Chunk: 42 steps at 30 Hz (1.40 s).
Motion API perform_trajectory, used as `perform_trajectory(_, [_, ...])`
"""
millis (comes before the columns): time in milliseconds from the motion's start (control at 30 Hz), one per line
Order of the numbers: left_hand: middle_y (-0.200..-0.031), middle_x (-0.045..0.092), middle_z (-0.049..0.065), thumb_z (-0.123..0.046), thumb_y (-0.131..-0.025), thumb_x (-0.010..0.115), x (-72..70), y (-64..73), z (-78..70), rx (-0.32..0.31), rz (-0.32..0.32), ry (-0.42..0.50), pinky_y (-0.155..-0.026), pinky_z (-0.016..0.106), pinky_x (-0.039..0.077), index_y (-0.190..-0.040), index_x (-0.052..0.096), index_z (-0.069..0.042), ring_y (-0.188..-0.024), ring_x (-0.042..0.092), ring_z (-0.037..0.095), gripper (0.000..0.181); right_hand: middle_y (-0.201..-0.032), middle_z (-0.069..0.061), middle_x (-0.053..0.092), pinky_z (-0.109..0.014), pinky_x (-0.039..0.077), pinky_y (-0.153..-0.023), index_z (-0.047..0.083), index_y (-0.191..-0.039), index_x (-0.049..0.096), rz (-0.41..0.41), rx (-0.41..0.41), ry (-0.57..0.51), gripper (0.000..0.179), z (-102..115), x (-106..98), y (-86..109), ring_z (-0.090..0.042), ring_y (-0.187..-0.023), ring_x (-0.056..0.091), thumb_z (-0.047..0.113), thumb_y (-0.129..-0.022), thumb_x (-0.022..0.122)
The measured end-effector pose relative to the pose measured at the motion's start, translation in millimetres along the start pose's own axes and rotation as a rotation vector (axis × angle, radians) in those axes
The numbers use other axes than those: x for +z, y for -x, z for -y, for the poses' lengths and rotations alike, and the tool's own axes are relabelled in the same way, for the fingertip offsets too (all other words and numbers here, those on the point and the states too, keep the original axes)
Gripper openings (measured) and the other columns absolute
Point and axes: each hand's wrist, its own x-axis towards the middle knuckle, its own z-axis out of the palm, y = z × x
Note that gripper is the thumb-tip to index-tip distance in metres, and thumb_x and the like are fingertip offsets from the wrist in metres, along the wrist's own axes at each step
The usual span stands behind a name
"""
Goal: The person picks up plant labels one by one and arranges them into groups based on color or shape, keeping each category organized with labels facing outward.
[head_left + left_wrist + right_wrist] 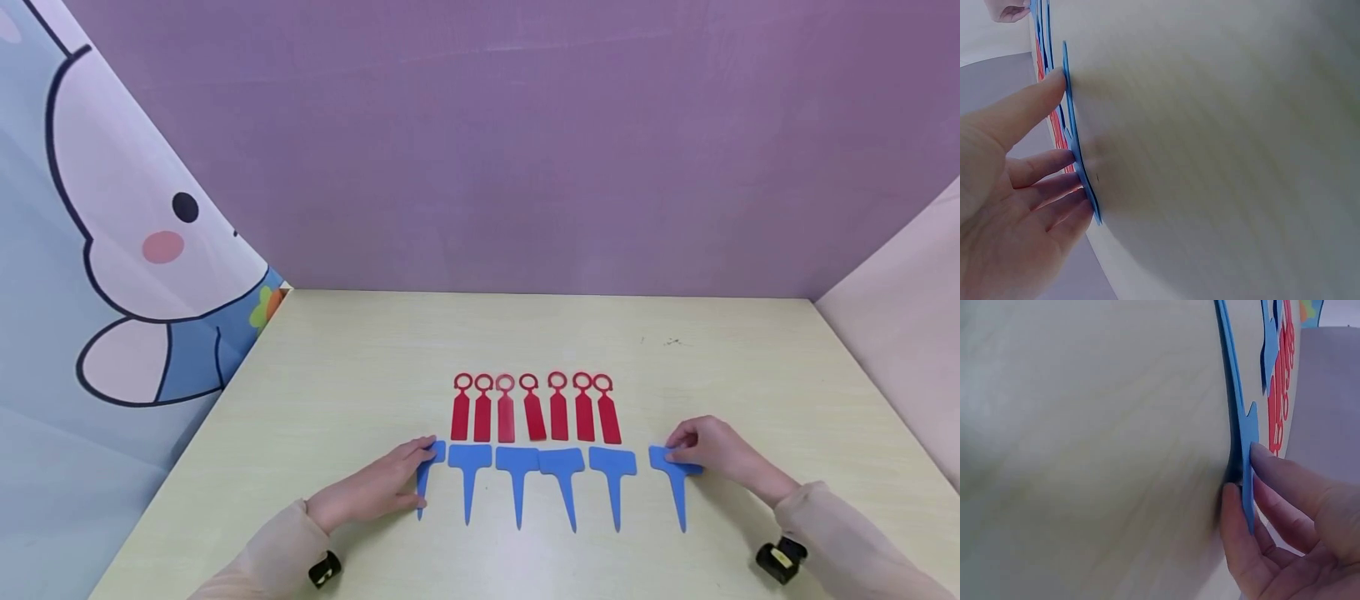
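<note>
Several blue T-shaped plant labels (pixel 470 457) form a row on the table, stems pointing toward the person. At the left end, my left hand (pixel 375 485) touches one blue label (pixel 423 478), fingers at its wide head and thumb by the stem's tip; the left wrist view shows these fingers fairly straight along its edge. My right hand (pixel 711 450) pinches the head of the rightmost blue label (pixel 678 500) between thumb and fingers. In the right wrist view, this label (pixel 1246 434) passes between the thumb and fingers, stem stretching away.
Behind the blue row lie several red tags (pixel 558 417) with ring tops, side by side. Two blue labels in the middle overlap at their heads. A purple panel (pixel 525 167) stands at the table's back, with a cartoon-printed cloth (pixel 120 275) on the left and a pale wall (pixel 900 317) right.
</note>
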Motion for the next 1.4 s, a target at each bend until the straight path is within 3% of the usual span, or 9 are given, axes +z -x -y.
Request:
perform_trajectory(367, [-0.139,0.030,0.016,-0.027,-0.080,0.065,0.2,-1.2,-1.2,0.009,0.005,-0.013,-0.100,0.040,0.031,-0.131,0.036,0.005,-0.127,0.029,0.030,0.067,-0.065,0.002,0.053,-0.022,0.037,-0.051,0.004,-0.073,0.061,0.016,-0.003,0.134,0.010,3.4,-2.5,0.9,-0.011,-0.057,0.044,0.009,-0.073,0.069])
perform_trajectory(600, [-0.140,0.029,0.016,-0.027,-0.080,0.065,-0.4,-1.1,-2.1,0.009,0.005,-0.012,-0.100,0.041,0.031,-0.131,0.035,0.005,-0.127,0.029,0.030,0.067,-0.064,0.002,0.052,-0.022,0.037,-0.052,0.005,-0.072,0.059,0.032,0.055,0.144,0.012,5.5,-2.5,1.3,-0.012,-0.058,0.044,0.011,-0.072,0.070])
perform_trajectory(900, [-0.140,0.030,0.015,-0.028,-0.079,0.066,-1.6,-1.7,-1.0,-0.008,0.003,-0.006,-0.099,0.041,0.031,-0.131,0.037,0.004,-0.127,0.029,0.030,0.067,-0.062,0.002,0.049,-0.023,0.035,-0.053,0.006,-0.071,0.057,0.035,0.071,0.154,0.016,4.1,-2.8,1.3,-0.013,-0.058,0.043,0.014,-0.072,0.071])
perform_trajectory(1400, [-0.136,0.037,0.014,-0.029,-0.073,0.071,-5.7,-4.6,-1.8,-0.031,-0.026,-0.033,-0.098,0.041,0.034,-0.126,0.045,0.003,-0.123,0.035,0.031,0.067,-0.067,0.003,0.053,-0.021,0.039,-0.054,0.006,-0.075,0.060,0.012,-0.015,0.136,0.012,2.6,-4.8,1.1,-0.011,-0.061,0.045,0.015,-0.077,0.067])
